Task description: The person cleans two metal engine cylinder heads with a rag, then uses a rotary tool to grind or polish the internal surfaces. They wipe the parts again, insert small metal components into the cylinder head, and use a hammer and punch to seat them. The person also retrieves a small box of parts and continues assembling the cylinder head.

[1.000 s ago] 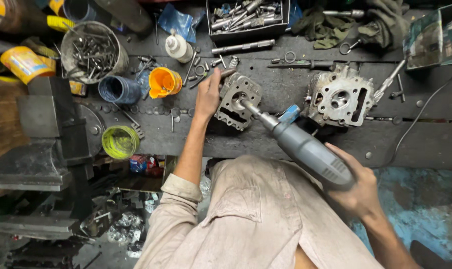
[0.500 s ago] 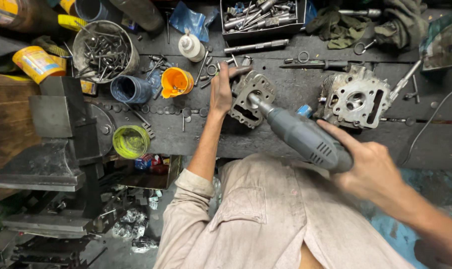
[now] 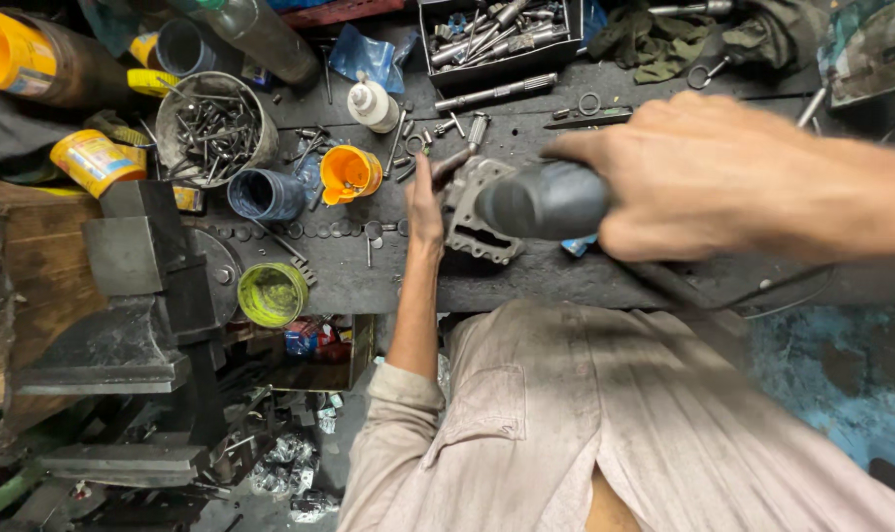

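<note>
My left hand (image 3: pixel 425 202) rests on the left edge of a grey cast metal engine part (image 3: pixel 479 229) lying on the dark workbench (image 3: pixel 388 271), holding it steady. My right hand (image 3: pixel 699 177) is wrapped around the grey body of a hand-held power grinder (image 3: pixel 541 202), raised close to the camera so it looks large. The grinder lies across the engine part and hides its middle; the tool's tip is out of sight. A second cast part seen earlier is hidden behind my right hand.
A black vise (image 3: pixel 137 286) stands at the left edge. A tin of bolts (image 3: pixel 214 128), a blue pipe piece (image 3: pixel 262 194), an orange cup (image 3: pixel 349 172), a green-lined tin (image 3: pixel 270 294), a white bottle (image 3: pixel 374 103) and a tray of tools (image 3: pixel 497 34) crowd the bench.
My right hand has lifted the grinder up toward the camera and over the part, now covering the second casting. My left hand stays on the engine part.
</note>
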